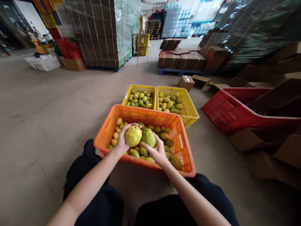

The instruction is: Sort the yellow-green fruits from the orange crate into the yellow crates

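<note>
My left hand (122,138) is closed around a round yellow papaya (133,136), its stem end tilted up. A greener, more pear-shaped papaya (149,138) sits in my right hand (158,150), with the thumb across its lower front and the fingers behind it. Both fruits are held side by side above an orange crate (147,110). Inside that crate lie several more yellow and green papayas (134,153), partly hidden by my hands and forearms. The crate stands between my legs.
Two yellow crates (191,105) of similar fruit stand behind the orange one. At right are a red crate (227,117) and open cardboard boxes (246,139). A low pallet (170,72) carries flattened cartons; a tall wrapped stack (98,34) rises at the back left.
</note>
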`<state>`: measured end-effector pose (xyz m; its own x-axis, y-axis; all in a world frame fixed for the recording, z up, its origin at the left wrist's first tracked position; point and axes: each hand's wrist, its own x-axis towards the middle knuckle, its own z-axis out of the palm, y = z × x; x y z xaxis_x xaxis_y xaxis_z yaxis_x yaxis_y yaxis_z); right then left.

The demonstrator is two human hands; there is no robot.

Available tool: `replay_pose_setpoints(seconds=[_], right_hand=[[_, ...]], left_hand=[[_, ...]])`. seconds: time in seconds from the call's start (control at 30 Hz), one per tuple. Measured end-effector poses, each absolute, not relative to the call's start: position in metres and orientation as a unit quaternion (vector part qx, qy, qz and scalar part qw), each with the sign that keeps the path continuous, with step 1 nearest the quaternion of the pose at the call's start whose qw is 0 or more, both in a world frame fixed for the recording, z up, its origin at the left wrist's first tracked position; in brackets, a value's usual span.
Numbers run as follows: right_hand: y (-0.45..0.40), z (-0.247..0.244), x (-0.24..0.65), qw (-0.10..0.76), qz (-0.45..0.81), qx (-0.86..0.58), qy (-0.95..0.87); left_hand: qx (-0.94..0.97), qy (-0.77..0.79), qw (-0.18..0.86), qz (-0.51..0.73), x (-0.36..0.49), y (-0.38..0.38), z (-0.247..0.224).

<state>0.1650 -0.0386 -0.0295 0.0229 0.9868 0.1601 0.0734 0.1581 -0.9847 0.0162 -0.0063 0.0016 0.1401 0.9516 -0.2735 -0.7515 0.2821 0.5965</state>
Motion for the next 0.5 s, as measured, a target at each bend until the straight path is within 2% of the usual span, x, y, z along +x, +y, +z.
replay_pose_setpoints(seconds=[0.13,0.27,0.5], right_hand=[[-0.031,-0.038,0.156,0.518,0.592,-0.472,-0.398],[-0.02,-0.038,0.155,0.443,0.748,-0.43,-0.242],[-0.014,-0.03,0.162,0.375,0.813,-0.435,-0.093]], left_hand=[[0.062,0.328,0.762,0.555,0.021,-0.002,-0.003],[-0.007,0.361,0.778,0.515,0.023,0.002,-0.009],[-0.06,0.418,0.761,0.492,0.024,0.004,-0.01]])
